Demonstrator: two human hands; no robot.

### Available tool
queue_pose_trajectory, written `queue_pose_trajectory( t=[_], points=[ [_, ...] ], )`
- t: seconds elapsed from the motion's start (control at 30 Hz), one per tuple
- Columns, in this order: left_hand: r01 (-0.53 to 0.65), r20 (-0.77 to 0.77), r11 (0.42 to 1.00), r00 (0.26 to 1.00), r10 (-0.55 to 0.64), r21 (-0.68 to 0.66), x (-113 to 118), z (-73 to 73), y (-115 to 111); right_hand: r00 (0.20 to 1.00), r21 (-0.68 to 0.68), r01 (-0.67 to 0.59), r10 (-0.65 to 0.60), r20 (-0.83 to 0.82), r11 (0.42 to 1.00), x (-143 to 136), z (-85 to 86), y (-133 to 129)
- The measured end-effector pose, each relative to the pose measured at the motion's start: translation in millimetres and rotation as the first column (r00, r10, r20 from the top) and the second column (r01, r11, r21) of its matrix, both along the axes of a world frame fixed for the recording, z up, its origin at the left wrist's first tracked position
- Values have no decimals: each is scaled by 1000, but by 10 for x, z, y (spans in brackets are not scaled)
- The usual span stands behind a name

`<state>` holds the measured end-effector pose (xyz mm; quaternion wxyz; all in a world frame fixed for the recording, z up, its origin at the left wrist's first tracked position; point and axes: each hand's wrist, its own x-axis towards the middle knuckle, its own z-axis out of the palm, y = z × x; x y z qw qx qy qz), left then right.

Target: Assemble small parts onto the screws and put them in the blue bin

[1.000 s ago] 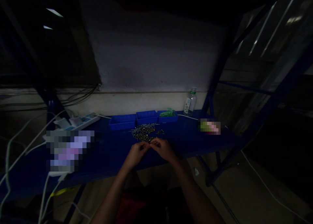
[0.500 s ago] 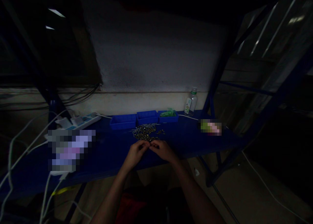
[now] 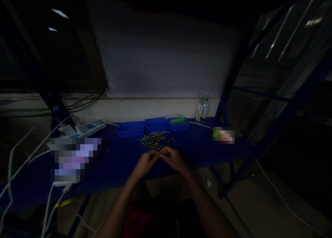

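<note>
Brings the left hand [image 3: 144, 165] and the right hand [image 3: 175, 160] together near the front edge of the tabletop [image 3: 111, 168], about midway between its left and right ends; keeps both nearly closed, thumbs and fingers pinched, fingertips meeting or almost meeting; cannot tell whether gripping anything, too dark and small to make out; looks, as a judgement, like fine fingertip work; has just beyond the fingertips a loose pile of small metal parts [image 3: 153, 140], spread towards the back edge, and close to its right a small cluster [image 3: 170, 140] of similar parts; shows along the back edge three blue containers in a row; cannot make out any contents in the left bin [image 3: 131, 133] or the middle bin [image 3: 156, 129]; shows crumpled green plastic [image 3: 178, 119] in the right bin [image 3: 178, 127]; has a clear bottle [image 3: 203, 110] upright near the back right corner.
</note>
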<state>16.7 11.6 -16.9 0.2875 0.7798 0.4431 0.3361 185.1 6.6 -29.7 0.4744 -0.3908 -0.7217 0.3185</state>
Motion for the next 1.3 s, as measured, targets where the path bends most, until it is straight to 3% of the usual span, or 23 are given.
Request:
queue_pose_trajectory(
  t=[0.33, 0.47, 0.63, 0.83, 1.0, 1.1, 1.2, 1.3],
  points=[
    [-59, 112, 997, 992, 65, -53, -16, 82, -20, 995, -6, 98, -98, 21, 995, -3, -54, 52],
    [-67, 160, 997, 985, 70, -24, -25, 97, -37, 995, -25, 53, -51, 90, 998, -24, -68, 55],
    [-36, 140, 999, 989, 39, -20, -19, 78, -46, 991, -10, 37, -35, 130, 999, -37, -71, 37],
    [-46, 128, 999, 991, 44, 10, -20, 81, -57, 994, 3, 91, -91, 67, 996, -10, -43, 31],
    [-37, 33, 998, 999, 35, 56, 37, 79, -117, 999, -22, 47, -47, -10, 999, 20, 15, 6],
    [-92, 21, 993, 996, 91, 80, -14, 60, -80, 997, -38, 72, -73, -36, 997, 26, -1, 20],
    [-218, -10, 966, 975, 222, 137, -205, 103, 110, 992, -64, 106, -110, -57, 992, 18, -37, 49],
    [-419, -141, 874, 876, 460, 248, -471, 251, 458, 993, -83, 108, -112, -48, 991, 6, -55, 67]
  ],
)
